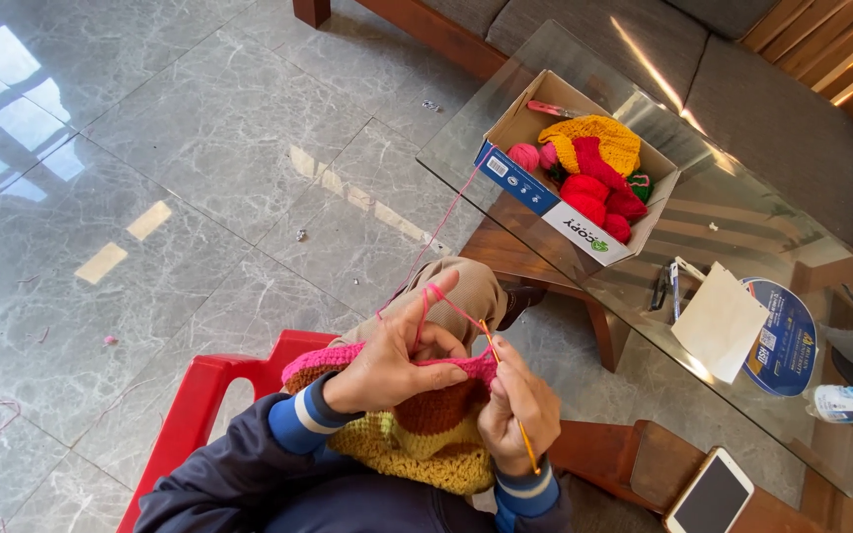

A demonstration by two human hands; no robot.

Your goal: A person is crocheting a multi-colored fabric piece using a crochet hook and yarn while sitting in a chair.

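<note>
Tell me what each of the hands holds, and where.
Left hand grips the crocheted piece at its pink top edge, yarn over the forefinger. Right hand pinches the crochet hook mid-shaft.

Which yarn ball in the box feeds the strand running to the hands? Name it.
The pink ball at the box's left end: the pink strand leads from it toward the left hand. The red balls trail nothing visible.

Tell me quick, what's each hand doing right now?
Left hand: closed on the crochet piece, pink yarn looped over a finger.
Right hand: closed on the crochet hook.
</note>
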